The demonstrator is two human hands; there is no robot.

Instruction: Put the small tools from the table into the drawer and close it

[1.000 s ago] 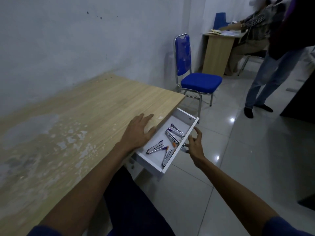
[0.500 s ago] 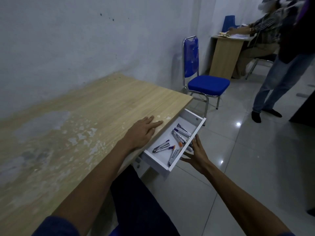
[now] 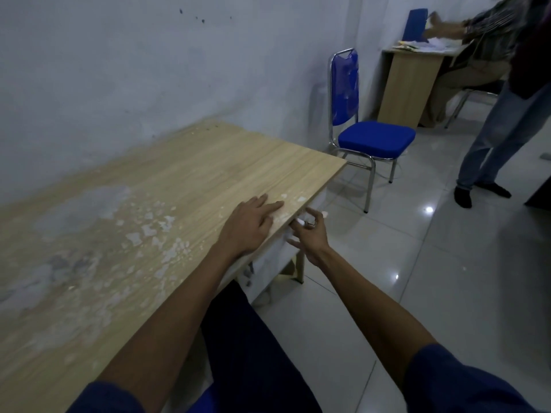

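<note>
Both hands sit at the near right edge of the wooden table (image 3: 167, 186). Left hand (image 3: 249, 225) lies flat on the top, fingers spread, holding nothing. Right hand (image 3: 310, 236) is pressed against the white drawer (image 3: 269, 259) front just under the edge, fingers loosely splayed, empty as far as I can tell. Drawer looks pushed in flush; I can't see the small tools. Blue chair (image 3: 369, 138) stands far right.

Camera: one, on the person's head.
Looks: forward and down, along the table (image 3: 155, 204) edge.
Near: both arms, close below.
Far: floor, blue chair (image 3: 372, 138).
</note>
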